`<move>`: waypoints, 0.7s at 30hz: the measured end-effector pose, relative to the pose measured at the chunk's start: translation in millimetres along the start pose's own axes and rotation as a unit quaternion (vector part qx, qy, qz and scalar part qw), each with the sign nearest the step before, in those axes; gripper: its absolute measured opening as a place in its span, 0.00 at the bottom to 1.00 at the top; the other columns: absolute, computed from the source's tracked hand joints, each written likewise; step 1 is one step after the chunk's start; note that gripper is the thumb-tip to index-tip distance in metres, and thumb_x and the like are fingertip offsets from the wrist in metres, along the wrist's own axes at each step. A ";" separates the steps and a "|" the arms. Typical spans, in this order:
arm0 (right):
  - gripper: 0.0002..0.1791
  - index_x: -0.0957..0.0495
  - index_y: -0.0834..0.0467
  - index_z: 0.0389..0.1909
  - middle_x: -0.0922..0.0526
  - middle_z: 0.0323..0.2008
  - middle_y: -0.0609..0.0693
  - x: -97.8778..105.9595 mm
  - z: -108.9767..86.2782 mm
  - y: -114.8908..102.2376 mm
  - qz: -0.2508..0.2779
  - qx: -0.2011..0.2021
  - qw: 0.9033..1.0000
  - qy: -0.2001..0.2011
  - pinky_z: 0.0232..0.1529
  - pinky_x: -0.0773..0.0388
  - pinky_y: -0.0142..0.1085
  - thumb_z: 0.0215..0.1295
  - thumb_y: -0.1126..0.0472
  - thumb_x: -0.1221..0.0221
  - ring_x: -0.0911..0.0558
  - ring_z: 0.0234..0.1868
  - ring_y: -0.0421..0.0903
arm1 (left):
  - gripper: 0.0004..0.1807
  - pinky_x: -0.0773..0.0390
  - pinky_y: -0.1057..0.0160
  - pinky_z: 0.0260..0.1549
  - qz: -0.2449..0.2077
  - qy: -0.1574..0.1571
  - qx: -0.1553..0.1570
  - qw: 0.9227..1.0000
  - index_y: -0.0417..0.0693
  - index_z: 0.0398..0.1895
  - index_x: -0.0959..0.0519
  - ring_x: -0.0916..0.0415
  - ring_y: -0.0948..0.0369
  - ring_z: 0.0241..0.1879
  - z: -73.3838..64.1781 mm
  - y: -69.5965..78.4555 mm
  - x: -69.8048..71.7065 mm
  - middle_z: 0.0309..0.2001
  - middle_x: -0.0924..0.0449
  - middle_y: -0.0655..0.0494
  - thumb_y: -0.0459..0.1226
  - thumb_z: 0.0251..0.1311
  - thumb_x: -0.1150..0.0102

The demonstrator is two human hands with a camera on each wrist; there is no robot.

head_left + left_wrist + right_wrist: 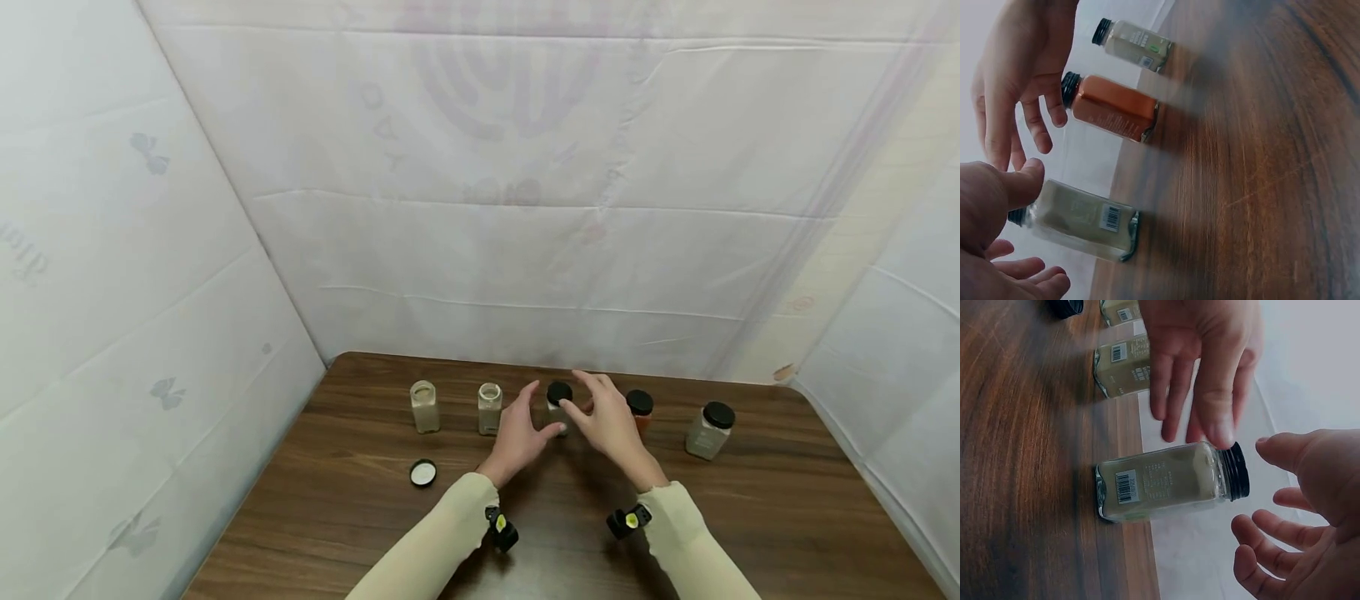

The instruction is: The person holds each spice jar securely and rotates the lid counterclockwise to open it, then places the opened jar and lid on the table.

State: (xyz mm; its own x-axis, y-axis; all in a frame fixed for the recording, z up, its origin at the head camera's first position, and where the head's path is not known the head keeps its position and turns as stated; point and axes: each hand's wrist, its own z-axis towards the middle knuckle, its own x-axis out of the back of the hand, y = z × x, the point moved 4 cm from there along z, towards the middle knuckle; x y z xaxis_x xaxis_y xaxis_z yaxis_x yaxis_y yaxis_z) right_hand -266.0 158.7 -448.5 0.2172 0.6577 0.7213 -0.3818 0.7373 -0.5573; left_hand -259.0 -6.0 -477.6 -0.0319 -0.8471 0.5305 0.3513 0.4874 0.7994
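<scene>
A square glass jar (pixel 558 392) of pale greenish-grey powder stands upright with its black lid on, in the middle of a row. My left hand (pixel 517 435) hovers at its left side, thumb and fingers spread apart. From the right comes my right hand (pixel 613 423), fingers loosely bent near the black lid (pixel 1235 472). In the right wrist view a gap shows between the right fingers and that lid, while the left thumb overlaps the jar's shoulder. Neither hand grips anything. The barcode label (pixel 1110 217) on the jar's side shows in the left wrist view.
Left of the hands stand two lidless powder jars, one nearer (pixel 490 410) and one farther (pixel 425 408). A black lid (pixel 423 473) lies white inside up. Rightward are a lidded orange-red jar (pixel 1113 107) and another lidded jar (pixel 708 431). White cloth walls (pixel 480 250) border the brown table (pixel 787 492).
</scene>
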 end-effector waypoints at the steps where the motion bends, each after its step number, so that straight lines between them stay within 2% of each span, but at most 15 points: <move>1: 0.33 0.26 0.61 0.69 0.22 0.56 0.64 -1.2 1.0 0.6 -0.004 -0.006 1.000 -0.007 0.25 0.25 0.38 0.66 0.54 0.30 0.19 0.31 0.47 | 0.43 0.25 0.43 0.60 0.000 -0.005 0.011 1.000 0.36 0.76 0.39 0.30 0.41 0.67 1.5 -2.5 -2.2 0.70 0.31 0.36 0.40 0.64 0.28; 5: 0.36 0.28 0.60 0.71 0.22 0.55 0.63 -7.1 4.4 1.0 -0.019 -0.028 0.999 -0.039 0.25 0.27 0.37 0.67 0.49 0.31 0.23 0.30 0.44 | 0.43 0.24 0.42 0.59 0.007 -0.008 0.032 0.999 0.37 0.77 0.39 0.30 0.40 0.66 6.5 -9.2 -7.4 0.70 0.31 0.35 0.42 0.64 0.29; 8: 0.37 0.29 0.59 0.72 0.22 0.54 0.61 -10.1 6.1 0.1 -0.021 -0.040 0.998 -0.053 0.24 0.29 0.37 0.67 0.47 0.31 0.26 0.28 0.43 | 0.43 0.23 0.42 0.57 0.022 -0.002 0.031 0.999 0.35 0.75 0.38 0.28 0.39 0.65 9.6 -10.9 -9.0 0.68 0.30 0.34 0.42 0.64 0.28; 11: 0.38 0.29 0.59 0.72 0.22 0.53 0.59 -11.5 7.3 -0.9 -0.023 -0.046 0.997 -0.056 0.23 0.31 0.37 0.66 0.47 0.30 0.28 0.27 0.43 | 0.43 0.24 0.43 0.58 0.024 -0.005 0.038 0.999 0.34 0.75 0.38 0.28 0.40 0.65 13.3 -12.9 -10.6 0.68 0.29 0.34 0.41 0.63 0.27; 17: 0.37 0.28 0.58 0.72 0.22 0.57 0.59 -15.9 9.4 0.2 -0.021 -0.062 0.996 -0.058 0.24 0.32 0.38 0.66 0.47 0.30 0.27 0.29 0.45 | 0.43 0.24 0.46 0.60 0.012 -0.021 0.070 0.997 0.38 0.76 0.37 0.28 0.45 0.66 20.1 -18.3 -13.1 0.69 0.27 0.42 0.42 0.63 0.27; 21: 0.36 0.27 0.58 0.70 0.22 0.57 0.59 -18.9 10.5 1.0 -0.016 -0.072 0.996 -0.056 0.25 0.31 0.38 0.65 0.47 0.29 0.26 0.30 0.46 | 0.39 0.23 0.47 0.59 0.016 -0.028 0.071 0.997 0.39 0.74 0.32 0.26 0.47 0.65 22.8 -20.4 -14.3 0.66 0.24 0.44 0.41 0.63 0.27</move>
State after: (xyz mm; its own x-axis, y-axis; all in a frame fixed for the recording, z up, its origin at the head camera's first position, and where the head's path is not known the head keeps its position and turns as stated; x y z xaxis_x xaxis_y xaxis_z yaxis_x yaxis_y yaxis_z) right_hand -280.0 145.4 -458.4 0.1226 0.6177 0.7768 -0.2411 0.7778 -0.5804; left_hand -287.1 1.0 -495.1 -0.0762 -0.8199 0.5674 0.2163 0.5419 0.8121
